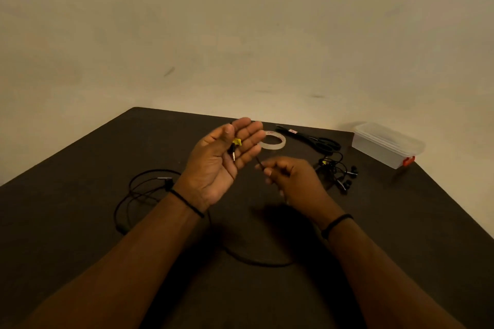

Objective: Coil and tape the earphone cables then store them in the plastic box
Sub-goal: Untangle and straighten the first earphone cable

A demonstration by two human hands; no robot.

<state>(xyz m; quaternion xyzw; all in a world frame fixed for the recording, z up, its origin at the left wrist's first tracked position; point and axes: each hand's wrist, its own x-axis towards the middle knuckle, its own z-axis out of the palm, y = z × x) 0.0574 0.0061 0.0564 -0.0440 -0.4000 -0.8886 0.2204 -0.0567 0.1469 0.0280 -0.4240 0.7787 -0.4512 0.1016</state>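
Our left hand [222,157] lies flat and open, plug [234,147] on the palm. Our right hand [291,176], just beside it, pinches the cable [258,162], which trails down onto the bench [80,222].

A plain beige wall [240,21] fills the far half of the scene, marked by a few faint dark scuffs. Below it a dark, matte tabletop [93,168] spreads toward the near edge, its far left corner rounded. The light is dim and warm, casting soft shadows on the surface.
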